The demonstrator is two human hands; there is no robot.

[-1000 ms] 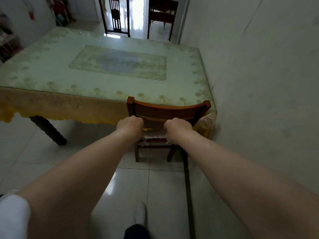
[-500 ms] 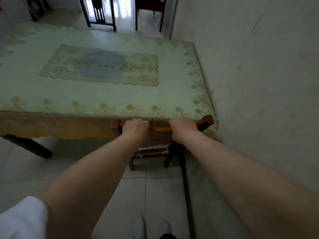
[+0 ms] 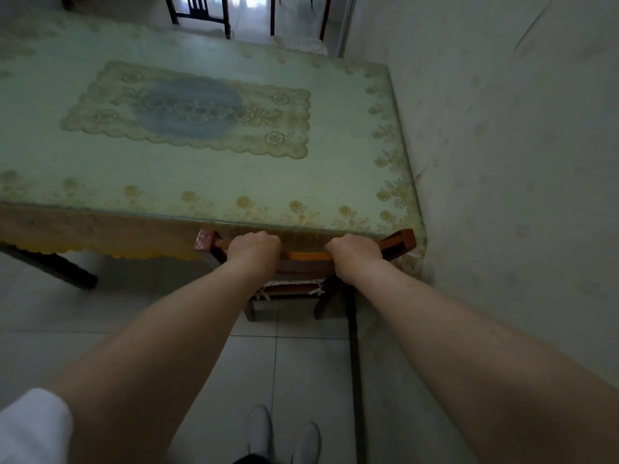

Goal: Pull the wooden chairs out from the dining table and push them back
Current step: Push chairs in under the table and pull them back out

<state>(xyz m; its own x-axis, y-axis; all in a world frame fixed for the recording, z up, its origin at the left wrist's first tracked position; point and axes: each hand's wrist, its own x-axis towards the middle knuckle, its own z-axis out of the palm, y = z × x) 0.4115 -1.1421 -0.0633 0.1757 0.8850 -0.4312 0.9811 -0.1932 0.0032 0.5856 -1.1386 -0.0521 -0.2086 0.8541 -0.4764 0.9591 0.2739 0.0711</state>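
At the near edge of the dining table (image 3: 214, 182), in the head view, a wooden chair (image 3: 310, 255) is sitting tucked under the top, close to the wall (image 3: 502, 162) on the right; both arms are reaching forward; the left hand (image 3: 253, 250) is curling closed over the chair's top rail, and the right hand (image 3: 356, 252) is wrapping the same rail further right; two dark chairs (image 3: 197, 10) are standing beyond the far edge; white shoes (image 3: 284, 433) are showing on the tiled floor (image 3: 301, 370).
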